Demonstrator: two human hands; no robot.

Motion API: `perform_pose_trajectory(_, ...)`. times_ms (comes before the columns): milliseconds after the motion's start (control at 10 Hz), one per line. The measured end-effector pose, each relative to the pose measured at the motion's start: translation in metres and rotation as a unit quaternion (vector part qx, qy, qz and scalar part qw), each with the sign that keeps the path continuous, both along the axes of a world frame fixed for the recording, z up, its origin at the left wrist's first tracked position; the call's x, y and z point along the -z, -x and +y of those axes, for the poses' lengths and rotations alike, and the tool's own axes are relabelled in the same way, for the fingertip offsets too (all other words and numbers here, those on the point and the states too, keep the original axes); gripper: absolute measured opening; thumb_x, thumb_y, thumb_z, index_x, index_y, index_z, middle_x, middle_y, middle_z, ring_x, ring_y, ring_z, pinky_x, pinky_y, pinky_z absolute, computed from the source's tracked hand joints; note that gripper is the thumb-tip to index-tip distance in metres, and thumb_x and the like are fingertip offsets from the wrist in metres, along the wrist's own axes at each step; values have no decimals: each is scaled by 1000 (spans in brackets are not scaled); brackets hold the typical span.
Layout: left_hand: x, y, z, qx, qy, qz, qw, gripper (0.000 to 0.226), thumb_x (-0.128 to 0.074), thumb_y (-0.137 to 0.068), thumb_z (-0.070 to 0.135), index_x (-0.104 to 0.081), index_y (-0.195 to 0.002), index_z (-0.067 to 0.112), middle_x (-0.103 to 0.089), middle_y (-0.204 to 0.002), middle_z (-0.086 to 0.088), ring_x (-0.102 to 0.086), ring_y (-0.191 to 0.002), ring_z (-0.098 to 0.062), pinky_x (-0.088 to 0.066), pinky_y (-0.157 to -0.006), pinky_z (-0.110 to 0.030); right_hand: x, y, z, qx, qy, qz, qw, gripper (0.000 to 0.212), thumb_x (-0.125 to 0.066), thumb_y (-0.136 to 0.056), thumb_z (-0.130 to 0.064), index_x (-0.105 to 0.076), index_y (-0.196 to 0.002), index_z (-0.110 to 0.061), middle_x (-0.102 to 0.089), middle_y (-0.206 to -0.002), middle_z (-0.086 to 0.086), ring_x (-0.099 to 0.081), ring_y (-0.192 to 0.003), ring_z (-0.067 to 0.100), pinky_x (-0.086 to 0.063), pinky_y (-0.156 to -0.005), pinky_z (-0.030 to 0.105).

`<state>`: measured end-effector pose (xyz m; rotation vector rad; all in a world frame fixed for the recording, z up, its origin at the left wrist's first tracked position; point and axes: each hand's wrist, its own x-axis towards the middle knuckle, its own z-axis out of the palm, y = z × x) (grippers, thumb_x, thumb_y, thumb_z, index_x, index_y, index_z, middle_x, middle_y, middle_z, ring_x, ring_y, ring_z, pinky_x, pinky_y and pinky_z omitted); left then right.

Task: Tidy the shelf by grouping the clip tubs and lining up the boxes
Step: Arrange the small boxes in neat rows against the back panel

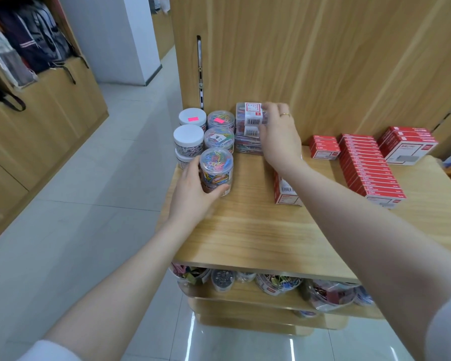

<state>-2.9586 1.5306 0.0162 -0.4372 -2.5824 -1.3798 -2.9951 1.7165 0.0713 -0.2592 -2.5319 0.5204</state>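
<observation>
Left hand (193,191) is curling around a front tub (216,171) of coloured clips on the shelf (245,230), beside the tub group. Right hand (279,136) is pinching the top clear box (250,114) of a stack. Advisable: slide the tub flush, squaring box edges.

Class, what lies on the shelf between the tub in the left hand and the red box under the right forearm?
Head view: only bare wooden shelf between the tub and the red box.

The light wooden shelf top (248,230) carries round clear clip tubs (216,170) at ten o'clock and flat red cardboard boxes (367,165) at two o'clock.
</observation>
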Motion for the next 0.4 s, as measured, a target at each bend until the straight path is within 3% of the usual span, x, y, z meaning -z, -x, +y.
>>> perform_pose_trajectory(100, -2, 1, -1, 4, -1, -8, 1000, 69, -76, -72, 26, -41, -131, 19, -53, -126, 3, -53, -110, -16, -39, -86, -22, 5, 11, 2, -10, -112, -32, 993, 42, -43, -88, -2, -43, -129, -14, -38, -140, 8, -42, -116, 32, -32, -71, 33)
perform_pose_trajectory(200, -2, 1, -1, 9, 5, -13, 1000, 70, -75, -71, 26, -41, -132, 20, -53, -127, 3, -52, -112, -16, -43, -92, -28, 8, 15, 4, 1, -153, -25, 988, 39, -43, -85, 2, -48, -122, -10, -44, -135, 12, -47, -108, 35, -28, -68, 34)
perform_pose_trajectory(400, -2, -3, -2, -19, 30, -11, 999, 101, -78, -66, 39, -19, -144, 15, -39, -141, -5, -39, -129, -22, -35, -106, -42, 3, -6, 0, -22, -151, 14, 988, 38, -51, -86, -9, -50, -124, -6, -43, -139, 15, -46, -117, 36, -41, -78, 43)
